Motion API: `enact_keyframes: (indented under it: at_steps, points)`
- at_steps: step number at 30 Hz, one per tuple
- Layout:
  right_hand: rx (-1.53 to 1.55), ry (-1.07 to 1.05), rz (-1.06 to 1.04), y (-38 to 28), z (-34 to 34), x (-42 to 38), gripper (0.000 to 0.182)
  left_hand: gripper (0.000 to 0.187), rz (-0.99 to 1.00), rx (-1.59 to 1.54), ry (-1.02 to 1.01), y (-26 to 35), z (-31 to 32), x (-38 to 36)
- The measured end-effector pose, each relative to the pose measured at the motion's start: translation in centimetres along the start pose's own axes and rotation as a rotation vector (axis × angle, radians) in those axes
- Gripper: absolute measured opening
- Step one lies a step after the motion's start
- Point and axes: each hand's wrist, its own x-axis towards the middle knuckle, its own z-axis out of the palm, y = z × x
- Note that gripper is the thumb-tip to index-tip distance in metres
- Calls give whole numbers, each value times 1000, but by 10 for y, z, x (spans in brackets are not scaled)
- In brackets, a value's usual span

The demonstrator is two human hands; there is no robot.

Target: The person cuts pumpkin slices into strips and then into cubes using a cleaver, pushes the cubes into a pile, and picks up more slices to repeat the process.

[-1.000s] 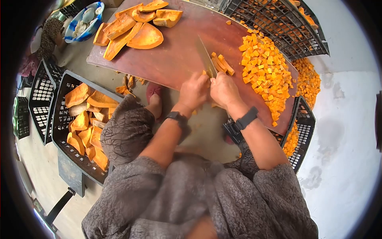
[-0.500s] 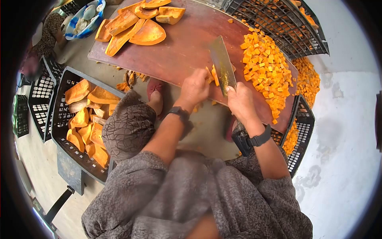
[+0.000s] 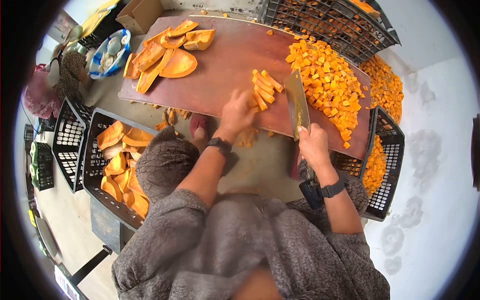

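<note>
Several cut orange strips (image 3: 265,89) lie side by side on the reddish board (image 3: 227,60). My left hand (image 3: 237,114) is at their lower left, fingers apart and somewhat blurred, near the board's front edge. On the right, my right hand (image 3: 313,145) is wrapped round the handle of a cleaver (image 3: 298,102). Its broad blade, smeared with yellow bits, points away from me between the strips and a large heap of orange cubes (image 3: 330,80). Larger orange wedges (image 3: 165,52) are piled at the board's far left.
A black crate of orange wedges (image 3: 92,165) stands at the left, a crate of cubes (image 3: 395,165) at the right. Another crate (image 3: 327,27) is behind the heap. A person (image 3: 72,75) is at the far left beside a blue-white basin (image 3: 110,54).
The view has shifted a little. The strips now lie spread out on the board. My left hand has opened, and the cleaver has moved right, away from it.
</note>
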Motion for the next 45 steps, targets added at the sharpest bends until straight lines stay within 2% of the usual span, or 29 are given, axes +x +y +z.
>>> enact_keyframes:
  at_steps: [3, 8, 9, 11, 15, 18, 24, 26, 30, 33, 35, 39, 42, 44, 45]
  points:
    - [4, 21, 46, 18, 8, -7, 30, 44, 14, 81, 6, 1, 2, 2]
    - [59, 30, 124, 23, 15, -18, 29, 41, -84, 115, -8, -8, 9, 6]
    - [75, 35, 129, 19, 13, -20, 29, 41, -74, 126, -15, -4, 7, 7]
    - [-9, 0, 180, 5, 4, -22, 29, 46, -68, 197, -167, 4, 2, 10]
    - [92, -60, 225, -4, -6, -21, 30, 51, 74, 213, -182, 4, -6, 13]
    - [68, -57, 217, 0, -4, -21, 29, 50, 130, 201, -199, 4, -8, 16]
    - [89, -92, 206, 15, 2, -22, 26, 40, 30, 385, -268, 18, -13, 14]
    - [109, -78, 178, 17, 3, -24, 24, 31, 13, 406, -214, 24, -16, 10]
    - [159, -74, 174, 20, 2, -27, 22, 39, 88, 398, -155, 15, -16, 4]
    - [171, -56, 161, 23, 5, -26, 21, 37, 76, 298, -238, 0, -19, 1]
    - [163, -92, 202, 22, 3, -26, 21, 34, 315, 311, -239, -3, -17, -3]
    - [173, -101, 222, 18, 0, -28, 21, 26, 269, 247, -304, 28, -8, -5]
    - [185, -82, 223, 20, 3, -28, 22, 18, 336, 290, -347, 46, 3, -1]
    - [141, -70, 213, 22, 4, -29, 22, 13, 526, 346, -253, 46, 14, 4]
    - [135, -71, 212, 24, 6, -29, 22, 13, 522, 341, -249, 46, 15, 6]
